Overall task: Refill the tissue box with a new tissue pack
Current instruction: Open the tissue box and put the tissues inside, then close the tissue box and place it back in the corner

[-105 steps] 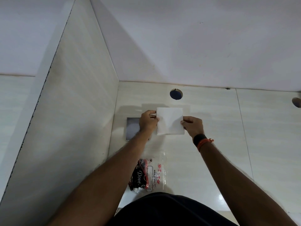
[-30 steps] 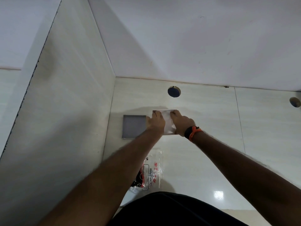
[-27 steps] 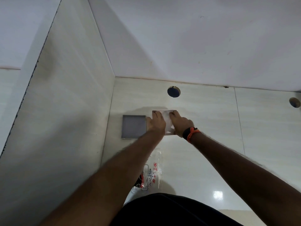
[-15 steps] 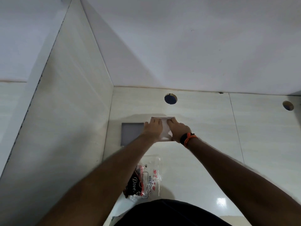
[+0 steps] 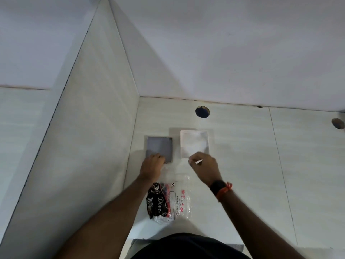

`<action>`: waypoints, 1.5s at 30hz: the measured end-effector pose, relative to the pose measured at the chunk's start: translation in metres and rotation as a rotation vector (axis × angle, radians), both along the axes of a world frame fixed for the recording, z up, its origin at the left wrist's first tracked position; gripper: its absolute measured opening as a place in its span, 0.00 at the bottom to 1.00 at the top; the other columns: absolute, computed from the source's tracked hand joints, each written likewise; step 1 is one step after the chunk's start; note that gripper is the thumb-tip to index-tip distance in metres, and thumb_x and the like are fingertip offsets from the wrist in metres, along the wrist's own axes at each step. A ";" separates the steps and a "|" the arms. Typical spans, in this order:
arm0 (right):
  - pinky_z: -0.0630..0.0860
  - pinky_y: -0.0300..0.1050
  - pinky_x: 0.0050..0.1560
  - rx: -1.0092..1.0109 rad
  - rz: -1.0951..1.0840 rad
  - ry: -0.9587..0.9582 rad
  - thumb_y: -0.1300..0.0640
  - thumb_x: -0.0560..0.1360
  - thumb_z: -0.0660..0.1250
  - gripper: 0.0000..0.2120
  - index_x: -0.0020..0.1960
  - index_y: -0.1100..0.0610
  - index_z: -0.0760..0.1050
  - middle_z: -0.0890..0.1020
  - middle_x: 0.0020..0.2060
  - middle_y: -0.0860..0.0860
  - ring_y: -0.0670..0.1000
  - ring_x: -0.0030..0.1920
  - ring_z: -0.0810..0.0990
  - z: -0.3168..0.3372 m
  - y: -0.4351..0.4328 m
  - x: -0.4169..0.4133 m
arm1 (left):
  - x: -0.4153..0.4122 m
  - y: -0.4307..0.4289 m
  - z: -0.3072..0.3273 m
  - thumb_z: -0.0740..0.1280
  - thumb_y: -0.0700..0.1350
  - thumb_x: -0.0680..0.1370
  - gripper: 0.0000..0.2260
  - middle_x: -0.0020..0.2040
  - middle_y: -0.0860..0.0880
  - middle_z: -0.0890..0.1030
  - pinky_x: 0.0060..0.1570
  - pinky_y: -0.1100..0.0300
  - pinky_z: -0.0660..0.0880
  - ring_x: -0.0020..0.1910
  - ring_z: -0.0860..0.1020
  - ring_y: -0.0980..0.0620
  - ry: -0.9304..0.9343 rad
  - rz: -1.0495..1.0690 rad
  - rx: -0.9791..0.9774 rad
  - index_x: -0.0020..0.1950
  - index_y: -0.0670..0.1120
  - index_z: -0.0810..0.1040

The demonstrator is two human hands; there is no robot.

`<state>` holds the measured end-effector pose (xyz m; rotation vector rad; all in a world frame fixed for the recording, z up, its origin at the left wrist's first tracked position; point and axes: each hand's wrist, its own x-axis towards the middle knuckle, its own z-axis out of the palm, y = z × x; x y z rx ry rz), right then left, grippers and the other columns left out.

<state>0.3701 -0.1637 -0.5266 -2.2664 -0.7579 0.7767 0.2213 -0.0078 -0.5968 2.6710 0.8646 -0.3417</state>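
Note:
A white square tissue box (image 5: 194,144) stands open on the pale counter, with white tissue filling it. To its left lies a grey square lid (image 5: 160,147), flat on the counter. My left hand (image 5: 151,165) has its fingers curled over the lid's near edge. My right hand (image 5: 204,166) hovers at the box's near edge and pinches a small white sliver (image 5: 199,161); I cannot tell what the sliver is. The empty clear plastic wrapper (image 5: 169,199), printed black and red, lies between my forearms.
A side wall (image 5: 89,139) rises close to the left of the lid, and a back wall runs behind the box. There is a round hole (image 5: 202,112) in the counter behind the box and another hole (image 5: 337,123) at the far right.
Both hands have left the top of the tissue in the box and pulled back toward me. The left hand moved onto the grey lid; the right hand now pinches a white sliver.

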 end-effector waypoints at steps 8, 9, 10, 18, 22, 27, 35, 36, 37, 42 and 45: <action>0.81 0.42 0.40 0.150 -0.192 0.279 0.61 0.76 0.70 0.03 0.44 0.58 0.83 0.85 0.40 0.49 0.54 0.41 0.85 -0.013 -0.006 -0.019 | 0.014 -0.007 0.040 0.66 0.34 0.76 0.05 0.46 0.43 0.83 0.39 0.52 0.78 0.43 0.82 0.42 -0.512 0.401 -0.008 0.50 0.42 0.74; 0.81 0.44 0.41 0.180 -0.229 0.300 0.61 0.76 0.71 0.02 0.46 0.57 0.82 0.86 0.41 0.50 0.56 0.42 0.85 -0.012 -0.004 -0.016 | 0.019 -0.009 0.053 0.63 0.36 0.80 0.04 0.49 0.41 0.84 0.40 0.52 0.80 0.46 0.83 0.42 -0.584 0.512 -0.066 0.54 0.41 0.73; 0.82 0.46 0.44 0.210 -0.266 0.312 0.60 0.75 0.71 0.02 0.48 0.56 0.82 0.86 0.43 0.51 0.56 0.45 0.86 -0.012 0.000 -0.012 | 0.023 -0.009 0.064 0.61 0.38 0.82 0.05 0.53 0.40 0.84 0.41 0.53 0.81 0.50 0.83 0.41 -0.646 0.620 -0.135 0.57 0.40 0.71; 0.83 0.57 0.52 0.311 -0.415 0.240 0.55 0.76 0.71 0.10 0.55 0.58 0.83 0.87 0.49 0.54 0.56 0.49 0.85 -0.005 0.031 0.019 | 0.057 -0.006 0.094 0.55 0.40 0.83 0.14 0.57 0.42 0.79 0.37 0.59 0.76 0.49 0.76 0.46 -0.754 0.945 -0.564 0.64 0.39 0.75; 0.83 0.55 0.53 0.259 -0.477 0.155 0.59 0.77 0.70 0.09 0.53 0.61 0.85 0.87 0.46 0.57 0.57 0.46 0.85 -0.006 0.022 0.033 | 0.068 -0.009 0.082 0.58 0.41 0.81 0.13 0.52 0.42 0.82 0.36 0.58 0.78 0.48 0.79 0.45 -0.608 0.864 -0.562 0.58 0.40 0.81; 0.82 0.53 0.52 0.129 -0.551 0.136 0.57 0.75 0.71 0.08 0.50 0.57 0.87 0.87 0.43 0.55 0.57 0.46 0.85 -0.019 0.015 0.062 | 0.081 -0.004 0.051 0.64 0.40 0.74 0.11 0.40 0.43 0.86 0.44 0.43 0.84 0.42 0.85 0.39 -0.411 0.745 -0.586 0.34 0.53 0.77; 0.83 0.54 0.50 0.011 -0.477 0.126 0.57 0.74 0.69 0.09 0.48 0.58 0.87 0.88 0.42 0.56 0.58 0.45 0.85 -0.033 0.021 0.090 | 0.099 -0.002 0.035 0.68 0.38 0.72 0.12 0.37 0.46 0.84 0.45 0.42 0.83 0.41 0.85 0.40 -0.392 0.724 -0.574 0.31 0.53 0.76; 0.83 0.54 0.50 0.005 -0.477 0.128 0.57 0.74 0.69 0.09 0.48 0.58 0.87 0.88 0.42 0.55 0.58 0.45 0.85 -0.035 0.020 0.092 | 0.101 -0.003 0.037 0.69 0.37 0.72 0.09 0.40 0.43 0.86 0.46 0.42 0.83 0.43 0.86 0.39 -0.391 0.726 -0.588 0.34 0.48 0.82; 0.83 0.55 0.51 0.000 -0.476 0.133 0.57 0.74 0.70 0.09 0.48 0.58 0.87 0.88 0.42 0.55 0.58 0.45 0.85 -0.038 0.019 0.093 | 0.101 -0.004 0.039 0.69 0.37 0.72 0.06 0.43 0.40 0.87 0.46 0.42 0.83 0.44 0.86 0.39 -0.393 0.731 -0.596 0.40 0.42 0.85; 0.83 0.55 0.52 -0.022 -0.460 0.138 0.56 0.73 0.70 0.08 0.48 0.57 0.87 0.88 0.42 0.53 0.57 0.45 0.85 -0.047 0.011 0.093 | 0.099 -0.007 0.044 0.68 0.36 0.72 0.10 0.47 0.41 0.88 0.49 0.46 0.83 0.46 0.85 0.40 -0.385 0.692 -0.577 0.50 0.38 0.86; 0.84 0.54 0.50 -0.026 -0.446 0.129 0.57 0.73 0.70 0.08 0.47 0.56 0.86 0.88 0.41 0.52 0.56 0.44 0.85 -0.049 0.010 0.091 | 0.098 -0.009 0.049 0.67 0.36 0.74 0.11 0.49 0.44 0.88 0.47 0.54 0.80 0.46 0.84 0.44 -0.364 0.650 -0.529 0.53 0.40 0.86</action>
